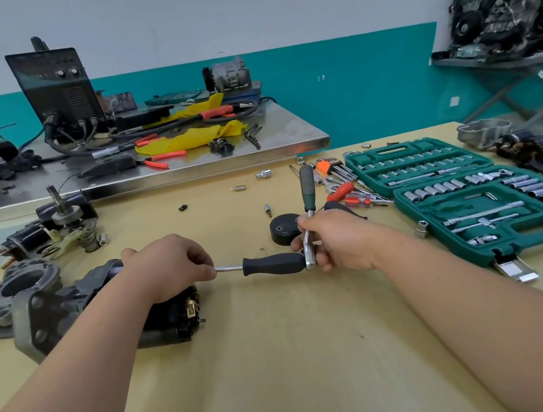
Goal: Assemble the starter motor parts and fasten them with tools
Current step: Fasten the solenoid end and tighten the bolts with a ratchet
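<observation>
The left hand (168, 269) lies curled over the starter motor (53, 314), its thumb and forefinger pinching the bare steel shaft of a black-handled driver (272, 265). The right hand (341, 245) is closed around the head of a ratchet (307, 201) where it meets the butt of the driver's handle. The ratchet's grey and green grip stands up and away from the person.

The starter motor lies on its side on the yellow worktop (281, 343), at the person's left. Its body is dark and cylindrical, with a cast aluminium nose housing with bolt holes at the end farther from the driver. At the end nearer the driver it is uncovered, and copper-coloured brush parts show there.

The driver runs level from the motor's open end towards the right. Just beyond the driver's handle, right of the motor, a round black end cap (282, 232) with small holes sits flat. Farther right of the motor are red-handled screwdrivers (347, 192) and an open green socket set (435, 205). Behind the motor stands a second, partly stripped starter (65, 222) with its shaft upright.
</observation>
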`<state>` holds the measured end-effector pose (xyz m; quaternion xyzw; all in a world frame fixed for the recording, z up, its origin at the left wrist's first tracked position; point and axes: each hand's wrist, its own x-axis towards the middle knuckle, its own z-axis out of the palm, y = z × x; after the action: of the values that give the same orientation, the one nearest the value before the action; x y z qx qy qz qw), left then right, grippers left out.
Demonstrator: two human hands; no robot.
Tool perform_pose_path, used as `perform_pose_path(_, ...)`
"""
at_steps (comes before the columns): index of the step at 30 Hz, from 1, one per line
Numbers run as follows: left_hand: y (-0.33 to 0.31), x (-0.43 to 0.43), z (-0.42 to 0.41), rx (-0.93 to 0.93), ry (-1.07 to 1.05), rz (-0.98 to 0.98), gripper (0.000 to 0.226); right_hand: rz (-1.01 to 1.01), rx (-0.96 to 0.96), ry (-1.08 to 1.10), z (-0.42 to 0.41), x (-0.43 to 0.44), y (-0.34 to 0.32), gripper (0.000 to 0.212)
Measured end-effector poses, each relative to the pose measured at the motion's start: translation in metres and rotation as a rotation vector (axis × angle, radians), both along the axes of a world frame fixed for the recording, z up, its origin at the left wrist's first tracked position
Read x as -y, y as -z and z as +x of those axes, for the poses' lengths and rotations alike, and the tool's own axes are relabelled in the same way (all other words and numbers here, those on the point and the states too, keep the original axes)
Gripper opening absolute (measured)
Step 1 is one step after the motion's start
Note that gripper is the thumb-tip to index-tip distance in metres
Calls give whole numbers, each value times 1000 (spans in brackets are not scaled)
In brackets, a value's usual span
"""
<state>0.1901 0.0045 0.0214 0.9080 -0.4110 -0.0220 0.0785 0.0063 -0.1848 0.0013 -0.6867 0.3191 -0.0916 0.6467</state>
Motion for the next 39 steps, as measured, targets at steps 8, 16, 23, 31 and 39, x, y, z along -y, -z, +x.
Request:
perform_pose_path(8, -3, 0, 2, 10, 13, 128, 9, -825, 23, -306, -19, -4, 10, 18)
perform_pose_path(16, -9, -3, 5, -54, 120, 173, 25, -433, 74, -225, -9, 0, 5, 18)
perform_pose_path(23, -4, -10, 7, -4, 122, 176, 21, 71, -101, -89, 1, -9, 2, 25)
perform_pose_path(31, -3, -9, 8, 13, 105, 183, 24, -994, 57, -366, -22, -5, 17, 27)
perform_pose_path(39, -2, -16, 4, 0, 101, 105, 20, -316, 33, -239, -9, -18, 12, 22)
